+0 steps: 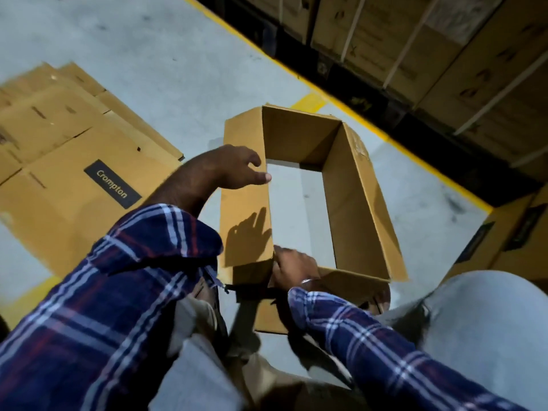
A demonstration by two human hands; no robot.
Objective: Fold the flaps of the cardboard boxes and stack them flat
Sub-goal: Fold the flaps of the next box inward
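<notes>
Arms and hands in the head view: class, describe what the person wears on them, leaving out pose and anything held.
Both arms wear a long-sleeved checked shirt in dark blue with white and red lines. The left sleeve is pushed up, leaving the forearm bare; the right sleeve reaches the wrist. A thin pale band sits at the right wrist. The left hand and right hand are bare, without gloves.

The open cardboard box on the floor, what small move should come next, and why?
Probably push the left wall inward with the left hand to collapse the box: it stands open with floor showing through, the right hand grips its near corner, and the flat stack lies to its left.
</notes>
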